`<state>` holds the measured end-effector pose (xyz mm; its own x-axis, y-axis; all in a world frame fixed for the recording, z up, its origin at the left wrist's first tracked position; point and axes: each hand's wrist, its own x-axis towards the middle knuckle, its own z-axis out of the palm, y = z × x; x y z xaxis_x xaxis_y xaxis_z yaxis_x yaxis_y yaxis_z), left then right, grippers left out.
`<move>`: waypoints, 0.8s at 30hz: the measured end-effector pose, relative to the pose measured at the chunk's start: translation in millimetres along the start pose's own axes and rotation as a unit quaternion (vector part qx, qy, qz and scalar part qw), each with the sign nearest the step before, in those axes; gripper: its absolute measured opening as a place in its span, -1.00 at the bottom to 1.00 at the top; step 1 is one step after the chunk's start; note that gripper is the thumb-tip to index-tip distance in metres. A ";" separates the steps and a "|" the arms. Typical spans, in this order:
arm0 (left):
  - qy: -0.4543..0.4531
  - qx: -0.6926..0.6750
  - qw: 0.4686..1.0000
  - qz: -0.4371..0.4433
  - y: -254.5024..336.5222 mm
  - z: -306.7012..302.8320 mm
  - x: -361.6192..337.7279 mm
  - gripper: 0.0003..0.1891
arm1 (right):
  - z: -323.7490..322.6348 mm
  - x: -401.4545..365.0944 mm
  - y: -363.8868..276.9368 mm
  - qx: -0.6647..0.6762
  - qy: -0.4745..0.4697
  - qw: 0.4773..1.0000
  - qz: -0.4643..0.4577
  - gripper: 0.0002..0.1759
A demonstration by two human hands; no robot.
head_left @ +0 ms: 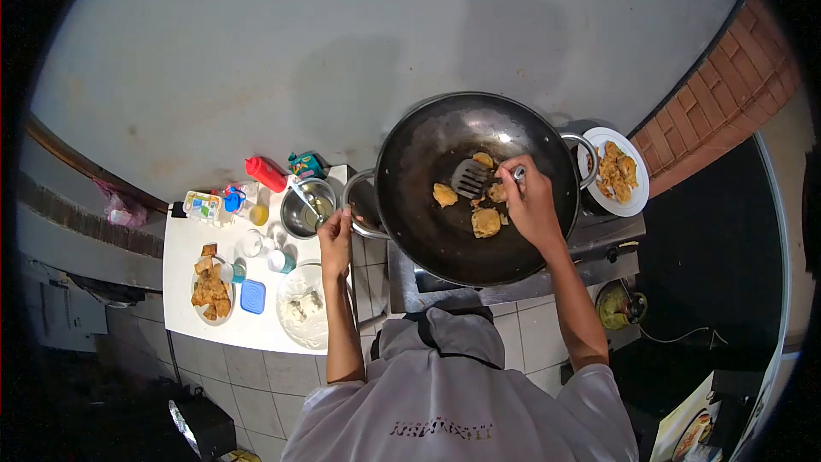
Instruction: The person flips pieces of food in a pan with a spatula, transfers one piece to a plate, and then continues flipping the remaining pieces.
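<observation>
A large dark wok (428,244) sits over the stove and holds several browned, fried pieces (486,222). My right hand (528,192) is closed around the handle of a slotted spatula (470,179), whose head rests among the pieces near the wok's middle. My left hand (335,239) is at the wok's left loop handle (363,232), its fingers closed at the outer edge. Just beyond that hand, a metal bowl (289,221) contains a spoon (304,197) leaning on its rim.
Right of the wok stands a white plate (604,199) of fried food. On the white table (184,291) are a red squeeze bottle (266,174), a plate of white food (301,342), a blue lid (252,296), cups and fried pieces (211,291). A green bowl (612,308) is lower right.
</observation>
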<state>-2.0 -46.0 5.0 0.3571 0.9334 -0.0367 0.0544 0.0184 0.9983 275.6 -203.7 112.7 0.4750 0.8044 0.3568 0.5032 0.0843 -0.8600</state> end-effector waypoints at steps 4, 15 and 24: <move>0.005 -0.006 1.000 -0.004 -1.2 0.4 -0.8 -0.64 | -0.8 -2.3 7.3 -0.011 0.014 1.000 0.021 -0.90; 0.008 0.002 1.000 -0.001 -0.3 2.4 -1.5 -0.62 | 17.8 -15.9 14.8 0.012 -0.010 0.999 0.030 -0.91; 0.014 0.003 1.000 0.003 4.0 2.9 -4.4 -0.65 | 16.0 -23.7 29.0 -0.026 -0.018 0.999 0.040 -0.89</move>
<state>-0.6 -51.0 9.1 0.3310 0.9432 -0.0297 0.0575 0.0112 0.9983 267.4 -211.0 73.4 0.4890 0.8281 0.2739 0.5026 -0.0109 -0.8644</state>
